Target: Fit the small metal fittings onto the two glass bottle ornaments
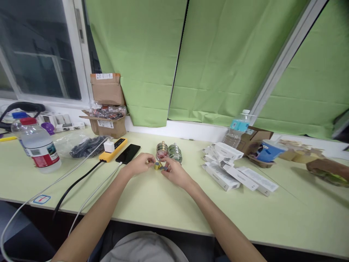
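Near the middle of the table, my left hand is closed, with its thumb and fingertips curled together. Just right of those fingertips stands a small gold cylinder-like piece; whether they touch it I cannot tell. My right hand pinches a small blue-grey and gold piece, too small to name. Right behind both hands are two ribbed, clear lidded jars: one with reddish contents, partly covered by my right fingers, and one with dark green contents.
To the left lie a black phone, a yellow power strip with cables, and water bottles. An open carton stands behind. White boxes, a clear bottle and a blue cup are on the right.
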Demonstrator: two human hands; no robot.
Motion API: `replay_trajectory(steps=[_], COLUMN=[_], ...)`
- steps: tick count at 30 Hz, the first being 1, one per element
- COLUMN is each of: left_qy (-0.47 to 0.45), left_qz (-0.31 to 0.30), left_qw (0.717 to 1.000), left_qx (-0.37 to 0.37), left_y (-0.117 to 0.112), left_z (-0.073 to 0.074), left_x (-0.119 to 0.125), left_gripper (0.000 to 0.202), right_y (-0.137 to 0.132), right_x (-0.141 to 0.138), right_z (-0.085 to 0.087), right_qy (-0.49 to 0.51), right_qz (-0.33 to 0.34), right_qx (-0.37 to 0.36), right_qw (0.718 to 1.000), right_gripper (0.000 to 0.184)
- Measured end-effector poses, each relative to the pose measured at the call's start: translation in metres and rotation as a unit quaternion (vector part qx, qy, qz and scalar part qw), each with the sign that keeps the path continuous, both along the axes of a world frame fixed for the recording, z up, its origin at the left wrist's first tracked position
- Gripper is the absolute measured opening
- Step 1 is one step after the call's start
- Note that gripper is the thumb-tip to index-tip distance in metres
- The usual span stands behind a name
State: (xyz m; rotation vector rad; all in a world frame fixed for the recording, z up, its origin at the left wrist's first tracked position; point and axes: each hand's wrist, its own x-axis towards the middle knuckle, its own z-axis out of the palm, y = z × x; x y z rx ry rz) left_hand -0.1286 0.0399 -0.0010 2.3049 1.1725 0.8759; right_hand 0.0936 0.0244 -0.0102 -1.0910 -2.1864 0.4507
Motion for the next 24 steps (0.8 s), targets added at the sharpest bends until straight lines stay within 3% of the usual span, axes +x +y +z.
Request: replay_trajectory(steps=[6, 11, 14, 18, 24], left_qy=[-0.024, -0.007, 0.028, 0.069, 0.072], left_qz=[-0.021, -0.012, 0.031, 0.086, 0.078], left_qw=[0.999, 1.000, 0.998, 0.993, 0.993], left_qx=[-0.035, 0.006, 0.035, 0.031, 0.053], left_y=[-0.002, -0.015, -0.022, -0.025, -0.022], left_z=[-0.001, 0.001, 0.003, -0.001, -0.007], left_x=[0.003, 0.013, 0.025, 0.037, 0.037], left_gripper=[0.023, 0.045, 0.050, 0.042, 0.026], right_y=[0.001, 0.014, 0.020, 0.022, 0.016], right_x=[-0.001, 0.005, 0.005, 0.002, 0.002], right_z=[0.003, 0.001, -0.004, -0.006, -0.001], right_qy=[0.032, 0.021, -0.024, -0.046, -0.078], right_qz=[0.014, -0.001, 0.014, 0.022, 0.013], right_qx=[-0.012, 0.090, 0.103, 0.104, 0.119], right_qw=[0.999, 0.996, 0.994, 0.993, 0.990], right_gripper=[0.031, 0.039, 0.038, 0.036, 0.025])
